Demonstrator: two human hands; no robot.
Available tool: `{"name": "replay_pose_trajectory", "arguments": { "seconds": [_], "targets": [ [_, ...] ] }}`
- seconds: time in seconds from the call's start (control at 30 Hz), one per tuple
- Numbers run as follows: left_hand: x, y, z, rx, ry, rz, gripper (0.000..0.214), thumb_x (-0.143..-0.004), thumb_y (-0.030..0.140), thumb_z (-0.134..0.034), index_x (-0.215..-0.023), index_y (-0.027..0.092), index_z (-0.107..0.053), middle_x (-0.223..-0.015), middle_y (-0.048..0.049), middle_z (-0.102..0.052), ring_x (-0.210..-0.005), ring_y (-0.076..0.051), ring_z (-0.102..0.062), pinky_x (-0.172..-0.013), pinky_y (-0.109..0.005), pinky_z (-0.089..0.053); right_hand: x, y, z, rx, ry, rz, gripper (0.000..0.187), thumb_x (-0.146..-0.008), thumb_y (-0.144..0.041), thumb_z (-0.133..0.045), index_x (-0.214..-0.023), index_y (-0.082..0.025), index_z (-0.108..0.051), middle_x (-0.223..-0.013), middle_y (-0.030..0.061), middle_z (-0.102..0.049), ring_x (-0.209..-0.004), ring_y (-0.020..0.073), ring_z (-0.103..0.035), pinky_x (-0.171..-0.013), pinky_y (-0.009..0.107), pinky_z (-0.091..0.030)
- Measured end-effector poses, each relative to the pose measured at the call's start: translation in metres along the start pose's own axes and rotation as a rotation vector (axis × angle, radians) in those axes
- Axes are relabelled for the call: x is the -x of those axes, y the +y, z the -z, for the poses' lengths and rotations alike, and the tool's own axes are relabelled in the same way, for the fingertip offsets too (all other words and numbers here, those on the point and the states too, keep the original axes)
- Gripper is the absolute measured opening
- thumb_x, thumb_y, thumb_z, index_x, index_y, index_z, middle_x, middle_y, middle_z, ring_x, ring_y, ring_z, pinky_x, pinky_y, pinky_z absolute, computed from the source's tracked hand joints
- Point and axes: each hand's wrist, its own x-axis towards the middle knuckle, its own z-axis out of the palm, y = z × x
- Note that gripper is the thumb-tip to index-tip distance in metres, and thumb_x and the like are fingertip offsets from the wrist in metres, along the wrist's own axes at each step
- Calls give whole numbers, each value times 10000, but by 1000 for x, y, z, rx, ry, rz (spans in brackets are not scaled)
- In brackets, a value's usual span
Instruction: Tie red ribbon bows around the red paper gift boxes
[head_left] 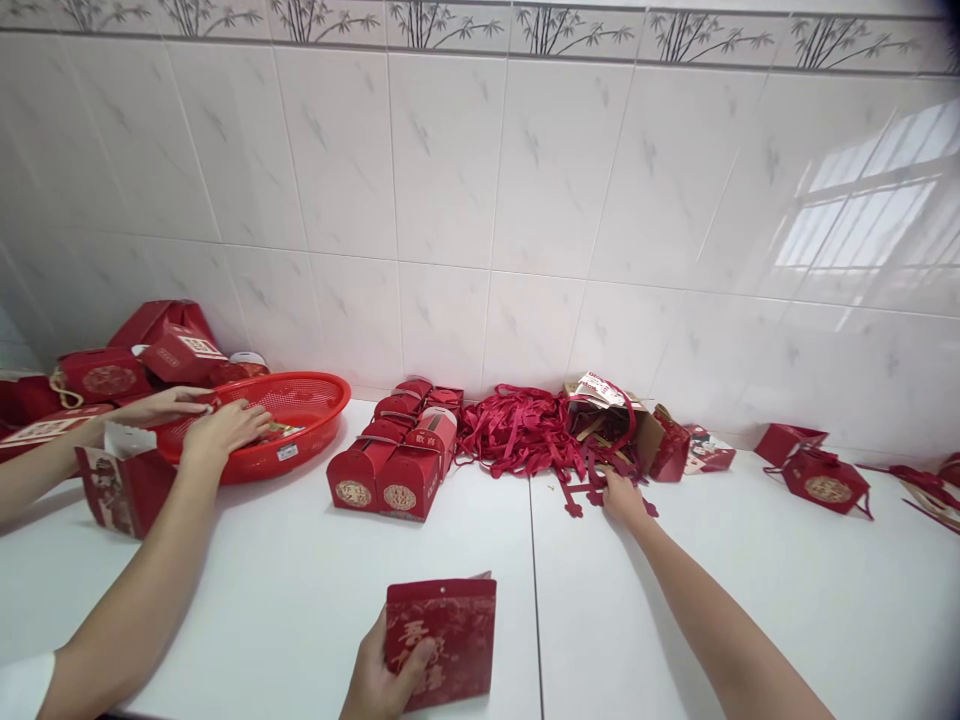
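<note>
At the bottom centre, my left hand [382, 672] grips a red candy gift box [450, 630] with gold lettering, held upright above the white table. Its thumb presses the front panel, and a small hole shows in the top edge. My right hand [624, 500] is stretched forward, its fingertips bunched on a dark red cut-out tag [574, 500] that lies flat on the table. Just behind those fingers are a tangled heap of red ribbons [517, 430] and a tipped carton [646, 440] with card pieces in it.
Another person's hands [225, 428] work over a red plastic basket [319, 395] at left, beside an open red box [135, 490]. Closed red boxes [397, 470] stand in rows left of the ribbons. More red boxes [825, 480] lie at right. A tiled wall [450, 180] bounds the back.
</note>
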Motion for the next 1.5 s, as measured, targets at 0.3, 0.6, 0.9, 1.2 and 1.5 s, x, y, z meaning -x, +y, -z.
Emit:
{"name": "replay_pose_trajectory", "arguments": {
  "seconds": [0.3, 0.6, 0.9, 1.2, 1.5],
  "targets": [
    [1, 4, -1, 18, -17, 21, 396, -689, 543, -633, -810, 166, -625, -658, -44, -703, -609, -218, -665, -584, -293, -559, 1, 7, 3, 11, -76, 40, 271, -895, -313, -543, -1121, -165, -567, -1187, 79, -557, -1057, 222, -551, -891, 445, -466],
    [0, 6, -1, 13, -25, 11, 407, -687, 548, -630, -821, 164, -613, -672, -40, -708, -629, -222, -676, -598, -298, -570, 23, 3, 11, -260, 17, 40, 186, -869, -286, -575, -983, -142, -605, -1095, 66, -597, -1084, 233, -528, -946, 483, -396],
    [0, 5, -1, 13, -36, 11, 412, -677, 541, -645, -846, 167, -603, -696, -47, -703, -649, -235, -672, -633, -331, -575, 82, -22, 63, -988, 100, 122, 487, -742, -606, -558, -945, -163, -567, -923, 91, -647, -833, 220, -612, -704, 345, -490],
    [-3, -2, 8, -23, 120, -330, 552, -719, 427, -647, -1159, 171, -435, -1228, -140, -488, -1143, -285, -505, -926, -418, -455, 245, -72, 103, -1544, -460, 74, 331, -791, -479, -631, -803, -153, -577, -655, -43, -489, -439, 21, -253, -452, 220, -237],
    [73, 77, -21, -90, -550, -225, 76, -823, 291, -554, -799, 219, -550, -685, -16, -571, -637, -163, -547, -618, -258, -480, 297, -91, 79, -1208, -412, 347, 369, -910, -463, -445, -731, -167, -573, -720, 28, -605, -648, 121, -496, -636, 259, -387]
  ]
}}
